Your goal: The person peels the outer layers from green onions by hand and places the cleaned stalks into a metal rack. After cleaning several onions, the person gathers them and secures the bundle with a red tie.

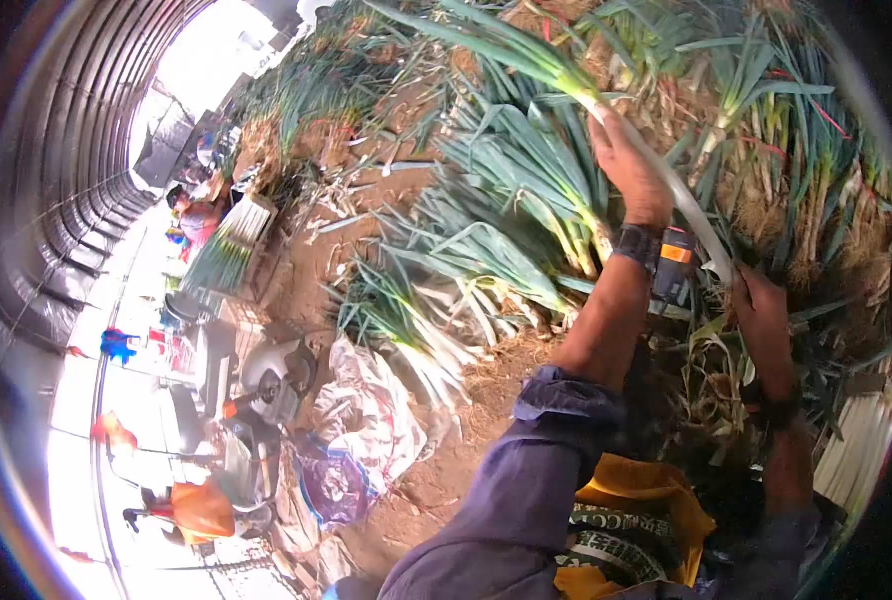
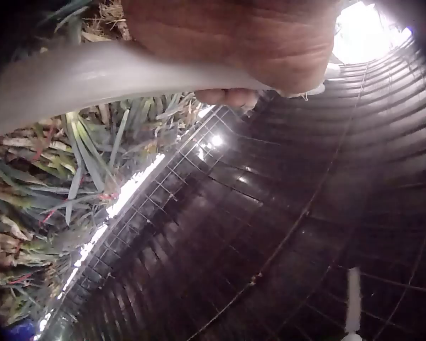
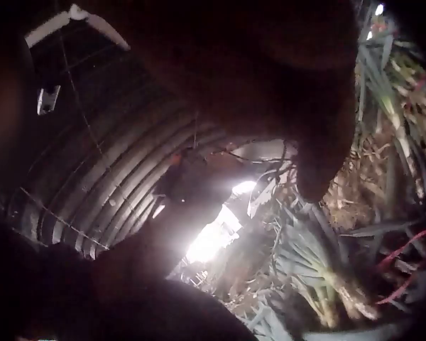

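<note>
The left hand (image 1: pixel 631 172) curls round the long white-stemmed, green-leaved leek (image 1: pixel 688 205); the right hand (image 1: pixel 763 315) grips its root end, fingers partly hidden. The leek slants between both, above loose green-and-white leeks (image 1: pixel 526 225) on brown soil (image 1: pixel 436 480)

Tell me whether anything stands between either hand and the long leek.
Nothing visible does: the left hand grips the leek below its green leaves, and the right hand holds its other end.
</note>
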Action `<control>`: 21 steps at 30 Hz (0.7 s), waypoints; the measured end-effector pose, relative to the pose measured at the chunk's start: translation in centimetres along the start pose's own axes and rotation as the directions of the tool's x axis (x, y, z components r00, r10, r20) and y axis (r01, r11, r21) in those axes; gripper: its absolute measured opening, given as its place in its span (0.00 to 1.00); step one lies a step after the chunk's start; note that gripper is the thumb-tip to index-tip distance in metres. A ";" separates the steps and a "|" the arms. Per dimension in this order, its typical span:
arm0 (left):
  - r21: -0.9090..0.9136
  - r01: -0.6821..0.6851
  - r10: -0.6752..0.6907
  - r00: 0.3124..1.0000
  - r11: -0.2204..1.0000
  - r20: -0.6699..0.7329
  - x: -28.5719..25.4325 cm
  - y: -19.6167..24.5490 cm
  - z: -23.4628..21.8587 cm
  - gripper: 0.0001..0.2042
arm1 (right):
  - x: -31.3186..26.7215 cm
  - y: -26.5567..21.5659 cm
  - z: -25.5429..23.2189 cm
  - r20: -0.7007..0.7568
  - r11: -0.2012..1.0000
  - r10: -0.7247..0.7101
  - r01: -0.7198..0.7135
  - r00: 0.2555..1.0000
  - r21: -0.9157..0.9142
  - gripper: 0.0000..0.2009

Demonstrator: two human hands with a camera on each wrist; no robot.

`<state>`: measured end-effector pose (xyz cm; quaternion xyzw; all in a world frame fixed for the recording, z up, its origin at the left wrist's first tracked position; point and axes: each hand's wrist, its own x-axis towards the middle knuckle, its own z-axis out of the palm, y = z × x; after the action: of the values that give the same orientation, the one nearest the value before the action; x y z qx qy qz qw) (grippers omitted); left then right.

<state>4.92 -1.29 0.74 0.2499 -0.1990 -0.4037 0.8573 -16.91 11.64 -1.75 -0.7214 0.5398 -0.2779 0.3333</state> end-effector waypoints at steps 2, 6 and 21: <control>0.070 0.003 -0.003 1.000 0.998 -0.011 0.4 -0.2 -0.8 0.23 | 0.0 -0.2 0.3 0.079 0.997 0.075 -0.078 0.994 0.028 0.17; 0.492 -0.295 0.298 0.952 0.819 0.076 3.2 -2.1 -3.7 0.20 | 0.2 1.0 0.1 0.090 0.996 -0.077 0.073 0.993 0.053 0.15; -0.193 0.432 -0.289 0.815 0.881 0.503 2.1 0.1 -2.6 0.22 | -2.1 1.7 -2.1 0.048 0.981 -0.057 0.047 0.997 0.189 0.16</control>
<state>7.65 -2.23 -1.03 0.0482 -0.2811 -0.6331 0.7196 -20.06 12.93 -1.85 -0.7079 0.4830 -0.3167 0.4066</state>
